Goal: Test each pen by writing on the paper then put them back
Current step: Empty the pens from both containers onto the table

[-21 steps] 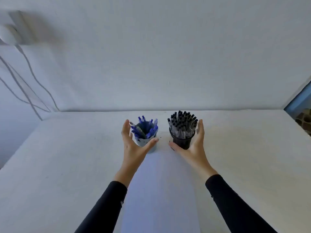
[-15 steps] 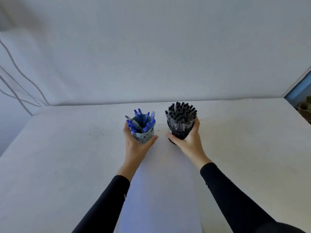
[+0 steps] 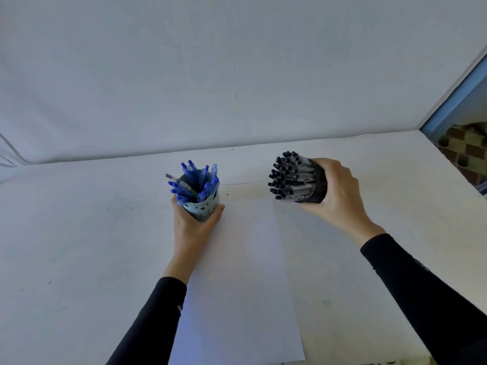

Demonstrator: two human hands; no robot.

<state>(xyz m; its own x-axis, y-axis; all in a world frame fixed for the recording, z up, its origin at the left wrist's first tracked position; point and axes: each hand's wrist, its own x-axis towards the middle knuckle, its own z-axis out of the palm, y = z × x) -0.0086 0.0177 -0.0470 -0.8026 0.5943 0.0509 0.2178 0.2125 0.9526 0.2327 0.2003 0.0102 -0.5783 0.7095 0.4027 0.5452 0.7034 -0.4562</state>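
Note:
A light blue cup [image 3: 204, 206] full of several blue pens [image 3: 195, 184] stands upright at the far left corner of a white sheet of paper [image 3: 245, 280]. My left hand [image 3: 193, 227] grips this cup from the near side. My right hand [image 3: 336, 192] grips a black cup [image 3: 319, 184] packed with several black-capped pens [image 3: 288, 176]. That cup is lifted off the table and tipped to the left, pen caps pointing left, to the right of the paper's far edge.
The white table [image 3: 79, 246] meets a white wall along its far edge. A blue frame [image 3: 458, 93] and a patterned surface lie beyond the table's right end. Thin cables [image 3: 8, 151] run down the wall at far left.
My right hand has lifted the black cup, carried it to the right and tipped it leftward. My left hand closed round the blue cup, which stays in place.

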